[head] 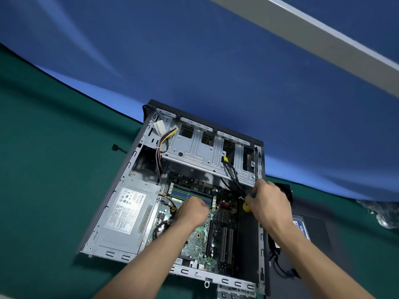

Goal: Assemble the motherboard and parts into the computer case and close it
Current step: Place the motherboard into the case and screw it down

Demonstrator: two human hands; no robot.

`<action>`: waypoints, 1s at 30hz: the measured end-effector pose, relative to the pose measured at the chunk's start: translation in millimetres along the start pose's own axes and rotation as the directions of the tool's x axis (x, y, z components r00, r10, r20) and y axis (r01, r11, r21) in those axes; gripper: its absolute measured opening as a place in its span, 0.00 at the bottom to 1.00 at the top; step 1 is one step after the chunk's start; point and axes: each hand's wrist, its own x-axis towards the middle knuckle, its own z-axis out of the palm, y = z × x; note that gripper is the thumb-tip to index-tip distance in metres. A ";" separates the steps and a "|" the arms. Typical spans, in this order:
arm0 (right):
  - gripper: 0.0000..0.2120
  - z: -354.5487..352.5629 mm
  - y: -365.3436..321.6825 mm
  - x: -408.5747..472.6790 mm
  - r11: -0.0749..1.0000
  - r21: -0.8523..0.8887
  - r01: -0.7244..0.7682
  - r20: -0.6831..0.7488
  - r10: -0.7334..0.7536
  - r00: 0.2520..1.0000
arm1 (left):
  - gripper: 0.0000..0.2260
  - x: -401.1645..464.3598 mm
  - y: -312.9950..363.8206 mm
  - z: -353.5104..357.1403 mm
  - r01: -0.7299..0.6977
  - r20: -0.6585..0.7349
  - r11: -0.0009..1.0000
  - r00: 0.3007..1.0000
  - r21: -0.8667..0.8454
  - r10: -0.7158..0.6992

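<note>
An open computer case [121,190] lies on its side on a green table. The green motherboard [200,236] sits inside it, beside a grey power supply [127,214] on the left. My left hand [191,212] rests as a fist on the middle of the board, and what it holds is hidden. My right hand [267,199] pinches a bundle of black cables [232,178] that hang from the metal drive cage [203,152], near a yellow part [246,207] at the board's right edge.
A hard drive with a blue label [302,228] and a dark side panel [317,234] lie right of the case. A loose black connector [116,147] lies on the table at the left. A blue backdrop rises behind the table.
</note>
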 end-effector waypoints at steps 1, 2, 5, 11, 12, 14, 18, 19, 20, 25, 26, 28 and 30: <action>0.07 -0.2 -0.1 -0.6 1.000 0.004 -0.005 0.003 0.005 1.000 | 0.07 -0.5 0.0 -0.2 -0.003 0.004 1.000 1.000 0.004 0.003; 0.07 -0.3 -0.4 -1.4 1.000 0.006 -0.010 0.008 0.010 1.000 | 0.06 -0.4 0.0 -0.3 -0.007 0.006 1.000 1.000 0.006 0.007; 0.07 -2.5 -2.8 -2.5 1.000 -0.009 -0.023 0.045 0.023 0.999 | 0.07 1.5 -1.0 0.8 -0.016 0.003 1.000 1.000 0.012 0.016; 0.18 -19.4 -13.0 6.3 0.994 0.049 -0.095 0.266 0.078 0.961 | 0.07 3.2 -0.2 1.9 -0.010 0.021 1.000 1.000 0.021 0.010; 0.16 -19.5 -13.7 6.9 0.995 0.047 -0.083 0.256 0.068 0.964 | 0.06 3.4 -0.1 1.6 -0.009 0.024 1.000 1.000 0.021 0.009; 0.11 -17.9 -14.1 5.9 0.999 -0.028 -0.035 0.214 0.041 0.976 | 0.05 3.6 0.0 0.9 -0.009 0.026 1.000 1.000 0.020 0.008; 0.16 -19.2 -13.7 2.6 0.964 -0.263 0.027 0.188 0.024 0.982 | 0.05 3.8 0.4 1.1 -0.006 0.024 0.999 1.000 0.050 0.005; 0.17 -21.2 -13.1 4.2 0.969 -0.245 0.018 0.229 0.040 0.973 | 0.05 4.3 0.3 1.8 -0.006 0.023 0.999 1.000 0.054 0.004; 0.16 -23.7 -12.9 6.6 0.981 -0.192 0.006 0.288 0.051 0.956 | 0.05 5.0 0.5 2.0 -0.008 0.021 0.998 1.000 0.061 0.007; 0.11 -29.7 -10.1 8.1 0.990 -0.141 0.024 0.319 0.023 0.947 | 0.05 6.1 -0.5 4.1 -0.001 0.025 0.998 1.000 0.061 0.000; 0.13 -30.7 -9.6 8.6 0.992 -0.127 0.017 0.317 0.025 0.948 | 0.05 6.1 -0.5 4.4 0.000 0.026 0.998 1.000 0.057 -0.002; 0.14 -33.4 -11.8 10.9 0.998 0.018 -0.053 0.400 0.041 0.916 | 0.06 6.1 -0.8 4.2 -0.005 0.028 0.997 1.000 0.077 0.003; 0.15 -33.5 -14.1 13.2 0.992 0.069 -0.102 0.435 0.061 0.898 | 0.06 6.7 -2.3 4.3 -0.010 0.029 0.996 1.000 0.088 0.008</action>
